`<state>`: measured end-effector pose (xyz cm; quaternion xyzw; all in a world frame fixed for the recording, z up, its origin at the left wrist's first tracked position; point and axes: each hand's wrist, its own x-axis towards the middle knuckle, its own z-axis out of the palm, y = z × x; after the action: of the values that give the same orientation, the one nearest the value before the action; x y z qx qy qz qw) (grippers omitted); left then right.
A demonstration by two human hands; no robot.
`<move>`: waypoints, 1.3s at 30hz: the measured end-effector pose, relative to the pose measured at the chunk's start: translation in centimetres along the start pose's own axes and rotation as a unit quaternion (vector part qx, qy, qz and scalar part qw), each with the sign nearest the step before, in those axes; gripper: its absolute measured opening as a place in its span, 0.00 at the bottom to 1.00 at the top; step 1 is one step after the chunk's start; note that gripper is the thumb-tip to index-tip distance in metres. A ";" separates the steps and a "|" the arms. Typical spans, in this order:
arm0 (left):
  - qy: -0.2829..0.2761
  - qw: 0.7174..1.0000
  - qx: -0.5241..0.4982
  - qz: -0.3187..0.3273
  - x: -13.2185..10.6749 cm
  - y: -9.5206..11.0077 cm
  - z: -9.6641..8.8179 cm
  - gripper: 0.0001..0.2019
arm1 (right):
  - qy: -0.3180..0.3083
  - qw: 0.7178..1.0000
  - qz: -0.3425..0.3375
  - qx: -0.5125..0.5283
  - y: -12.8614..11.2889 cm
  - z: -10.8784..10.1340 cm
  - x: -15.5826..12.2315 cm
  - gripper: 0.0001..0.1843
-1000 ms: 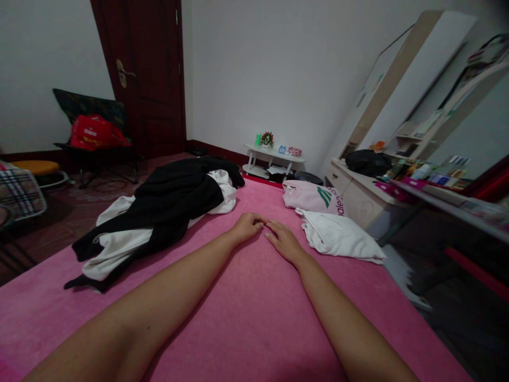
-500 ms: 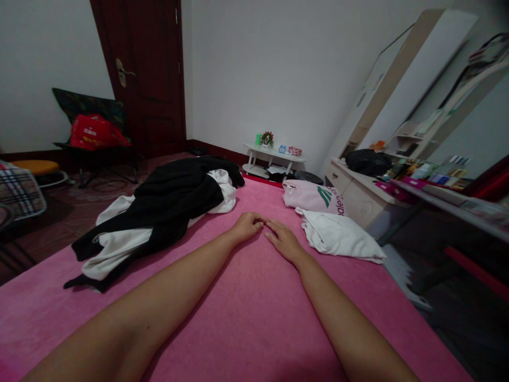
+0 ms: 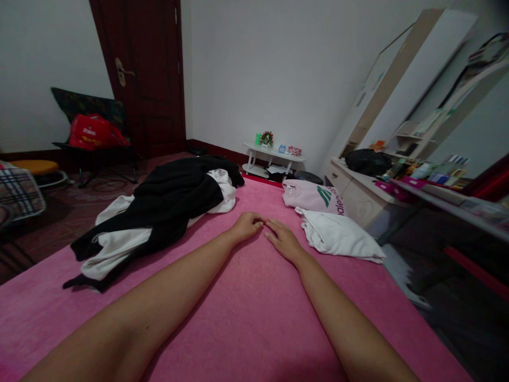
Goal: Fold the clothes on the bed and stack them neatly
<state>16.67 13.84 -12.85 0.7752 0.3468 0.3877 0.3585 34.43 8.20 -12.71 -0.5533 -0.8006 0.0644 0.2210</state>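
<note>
My left hand [image 3: 247,226] and my right hand [image 3: 283,236] rest on the pink bed cover [image 3: 242,302], their fingertips meeting in the middle. Neither hand holds anything; the fingers lie stretched out and lightly bent. To the left is a loose heap of black clothing [image 3: 175,185] with white garments [image 3: 125,249] partly under it. Just right of my right hand lies a folded white garment [image 3: 342,236]. Behind that sits a folded pale pink shirt [image 3: 306,195] with green and purple print.
A white side table [image 3: 274,150] with a small potted plant [image 3: 266,139] stands beyond the bed. On the right are a dresser [image 3: 358,196] with a black bag [image 3: 368,162] and bottles. At left, a folding chair [image 3: 87,103] carries a red bag [image 3: 95,132], near a door [image 3: 147,79].
</note>
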 end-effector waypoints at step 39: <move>-0.001 1.000 0.016 0.023 0.1 -0.2 -0.1 0.13 | 0.010 1.000 0.001 0.011 -0.1 0.0 -0.1 0.25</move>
<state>16.58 14.03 -12.99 0.7886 0.3348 0.3897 0.3378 34.35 8.10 -12.74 -0.5523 -0.7970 0.0679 0.2348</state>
